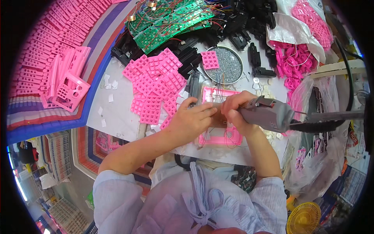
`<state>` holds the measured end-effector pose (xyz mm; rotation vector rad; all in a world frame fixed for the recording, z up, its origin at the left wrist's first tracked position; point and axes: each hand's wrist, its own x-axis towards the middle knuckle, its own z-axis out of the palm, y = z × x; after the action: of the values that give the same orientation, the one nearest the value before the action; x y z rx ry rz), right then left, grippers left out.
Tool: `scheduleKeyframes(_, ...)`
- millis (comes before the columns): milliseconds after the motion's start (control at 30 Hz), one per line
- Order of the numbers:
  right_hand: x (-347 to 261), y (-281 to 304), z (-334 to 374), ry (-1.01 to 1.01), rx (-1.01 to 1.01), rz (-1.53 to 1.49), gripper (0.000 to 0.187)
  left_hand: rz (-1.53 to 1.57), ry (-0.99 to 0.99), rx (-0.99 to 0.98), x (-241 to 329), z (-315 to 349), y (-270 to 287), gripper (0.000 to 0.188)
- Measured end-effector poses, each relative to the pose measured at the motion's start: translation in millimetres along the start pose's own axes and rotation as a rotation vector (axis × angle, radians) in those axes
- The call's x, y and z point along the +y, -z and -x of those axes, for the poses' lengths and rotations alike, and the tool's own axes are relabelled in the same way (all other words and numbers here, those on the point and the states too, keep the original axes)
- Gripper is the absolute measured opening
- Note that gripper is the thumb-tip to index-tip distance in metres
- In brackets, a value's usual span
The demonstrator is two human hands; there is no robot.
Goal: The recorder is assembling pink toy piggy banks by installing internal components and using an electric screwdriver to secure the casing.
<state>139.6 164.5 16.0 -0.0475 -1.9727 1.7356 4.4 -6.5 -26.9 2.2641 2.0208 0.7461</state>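
A pink plastic housing [222, 139] with thin wires lies in front of me on the white table. Bent over its left side, my left hand [193, 119] holds it; a black plastic part [193, 84] sits just beyond those fingers. My right hand [239, 111] is closed around the front of a grey electric screwdriver [270, 115], tilted sideways over the housing. The screwdriver's tip and the spot under both hands are hidden. Pink button pads [156, 85] are heaped left of the housing. Behind it stands a round tin of small screws [228, 64], one pad [210, 60] on its rim.
Green circuit boards [171, 23] with wires and black plastic parts [237, 29] pile up at the back. White bags of pink parts [296, 58] stand back right. Stacked pink panels [54, 43] fill a striped sheet at left. A dark cable [348, 78] hangs at right.
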Motion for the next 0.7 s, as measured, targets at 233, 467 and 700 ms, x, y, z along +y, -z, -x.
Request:
scheduleKeyframes(233,-20.7,17.0,-13.5,-0.022,0.111,-0.335,0.029,-0.012,-0.076,-0.037,-1.1,-21.7,9.4,0.008)
scheduleKeyframes(467,-58.0,33.2,-24.8,0.143,0.081,-0.379,0.032,-0.190,0.016,0.048,-90.2,-159.7,-9.3,0.011)
scheduleKeyframes(700,-47.7,31.5,1.7,0.113,0.118,-0.377,0.034,-0.290,0.066,-0.011,-94.2,-174.7,-25.6,0.015)
